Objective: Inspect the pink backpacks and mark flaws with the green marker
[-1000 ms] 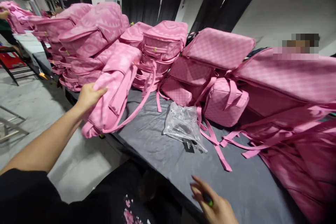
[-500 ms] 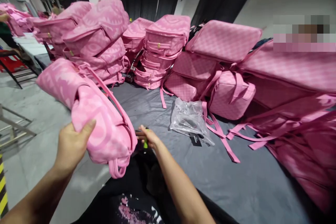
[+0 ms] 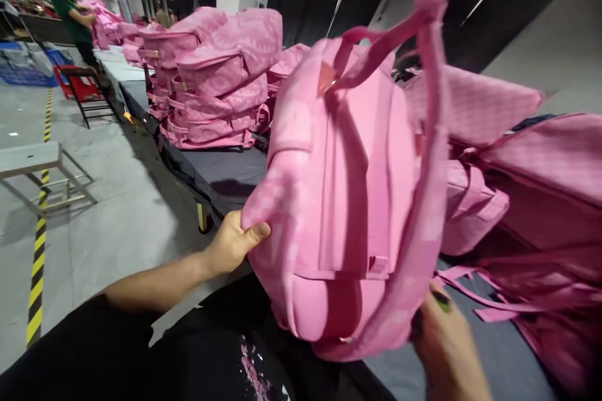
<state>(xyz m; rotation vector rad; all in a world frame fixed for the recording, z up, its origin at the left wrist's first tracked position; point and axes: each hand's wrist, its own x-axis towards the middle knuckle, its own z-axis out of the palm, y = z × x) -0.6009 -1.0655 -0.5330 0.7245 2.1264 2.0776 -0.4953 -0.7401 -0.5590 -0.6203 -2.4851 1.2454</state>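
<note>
Holding a pink backpack (image 3: 352, 200) raised at the near side of the grey-covered table (image 3: 221, 172), tilted, with the strapped side in view and a loose shoulder strap (image 3: 433, 156) looping down along its right. Clamped with the left hand (image 3: 230, 245) on the backpack's left side, with the thumb over the fabric. At the lower right edge, reaching in with the right hand (image 3: 446, 341), blurred, with a small green-and-black object (image 3: 441, 302) tucked in it; cannot tell, with the fingertips hidden, whether closed on the backpack too. Behind, to the left, a stack of pink backpacks (image 3: 221, 88) on the table; to the right, more pink bags (image 3: 489, 106). Judged from the pose, apparently positioning the backpack between both hands. Next, probably calls for a firm left grip, a steady tilt and minding the loose strap
</note>
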